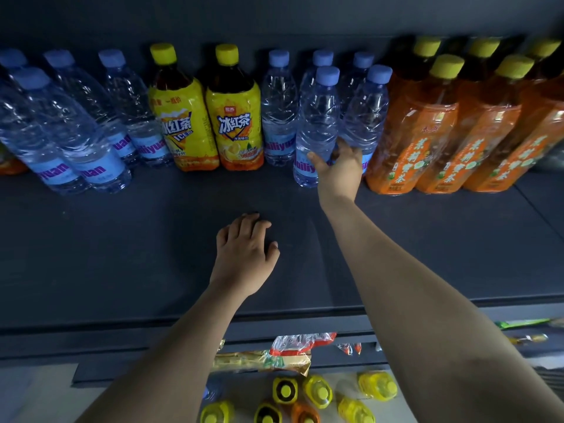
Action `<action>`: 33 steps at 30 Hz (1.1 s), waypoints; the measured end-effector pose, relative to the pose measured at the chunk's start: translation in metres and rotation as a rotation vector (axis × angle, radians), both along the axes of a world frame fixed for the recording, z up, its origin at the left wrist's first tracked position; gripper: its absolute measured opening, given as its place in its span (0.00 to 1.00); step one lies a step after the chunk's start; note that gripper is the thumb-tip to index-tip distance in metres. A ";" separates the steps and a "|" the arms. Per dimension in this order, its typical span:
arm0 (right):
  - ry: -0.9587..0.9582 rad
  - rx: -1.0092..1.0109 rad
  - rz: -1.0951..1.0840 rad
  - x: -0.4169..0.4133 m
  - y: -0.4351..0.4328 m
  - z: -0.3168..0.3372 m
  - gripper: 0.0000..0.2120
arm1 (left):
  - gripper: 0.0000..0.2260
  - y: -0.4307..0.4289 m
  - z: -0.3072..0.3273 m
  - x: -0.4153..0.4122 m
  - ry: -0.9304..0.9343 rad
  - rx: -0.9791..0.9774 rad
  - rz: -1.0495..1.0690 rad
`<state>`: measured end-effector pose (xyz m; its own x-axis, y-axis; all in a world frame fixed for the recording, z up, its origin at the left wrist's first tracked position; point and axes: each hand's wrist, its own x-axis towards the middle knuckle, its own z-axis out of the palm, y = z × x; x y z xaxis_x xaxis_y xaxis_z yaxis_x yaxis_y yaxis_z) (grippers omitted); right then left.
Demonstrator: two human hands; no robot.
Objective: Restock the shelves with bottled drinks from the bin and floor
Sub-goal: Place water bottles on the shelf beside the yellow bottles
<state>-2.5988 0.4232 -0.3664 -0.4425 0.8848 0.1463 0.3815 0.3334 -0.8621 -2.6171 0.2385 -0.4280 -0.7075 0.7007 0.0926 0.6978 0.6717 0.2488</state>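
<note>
Our right hand [338,166] wraps loosely around the lower body of a water bottle [317,126] standing at the front of the blue-capped cluster, just left of the orange tea bottles [442,132], while our left hand [247,251] rests empty, fingers curled, flat on the bare shelf [122,254] in front of that bottle. We judge the restocking partly done: the back row is filling but the shelf's front stays open, and yellow-capped bottles on the floor [320,392] below still wait. We count two yellow iced-tea bottles [210,117] left of the held bottle, at least five water bottles around it, at least five further left, at least six orange teas, and roughly eight bottles below.
</note>
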 end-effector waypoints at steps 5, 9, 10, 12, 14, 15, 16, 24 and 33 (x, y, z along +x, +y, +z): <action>0.033 0.022 -0.036 0.002 -0.001 -0.009 0.20 | 0.27 0.000 0.000 0.000 0.024 0.014 -0.010; 0.016 0.047 -0.041 0.001 0.000 -0.009 0.19 | 0.28 0.001 -0.001 0.000 0.016 0.021 -0.007; 0.015 0.054 -0.041 0.001 0.000 -0.008 0.20 | 0.28 0.001 -0.001 0.000 0.019 0.021 -0.008; 0.008 0.062 -0.039 0.002 0.000 -0.008 0.20 | 0.27 0.000 -0.001 0.000 0.024 0.025 -0.012; -0.011 0.070 -0.034 0.003 0.001 -0.007 0.20 | 0.28 0.000 0.000 -0.001 0.019 0.031 -0.015; -0.023 0.075 -0.030 0.003 0.001 -0.007 0.20 | 0.28 0.000 0.000 -0.001 0.017 0.033 -0.016; -0.037 0.077 -0.028 0.003 0.002 -0.006 0.20 | 0.28 0.000 0.000 -0.001 0.015 0.030 -0.018; -0.228 0.012 0.006 0.007 0.008 0.004 0.18 | 0.19 0.001 0.003 0.001 -0.044 0.026 -0.005; -0.465 -0.120 0.175 0.067 -0.009 0.010 0.29 | 0.17 -0.027 0.039 0.005 -0.139 -0.043 -0.018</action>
<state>-2.5315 0.4138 -0.3567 -0.5798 0.7900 -0.1996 0.6813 0.3357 -0.6505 -2.6123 0.2120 -0.3894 -0.6984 0.7148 -0.0356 0.6708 0.6711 0.3156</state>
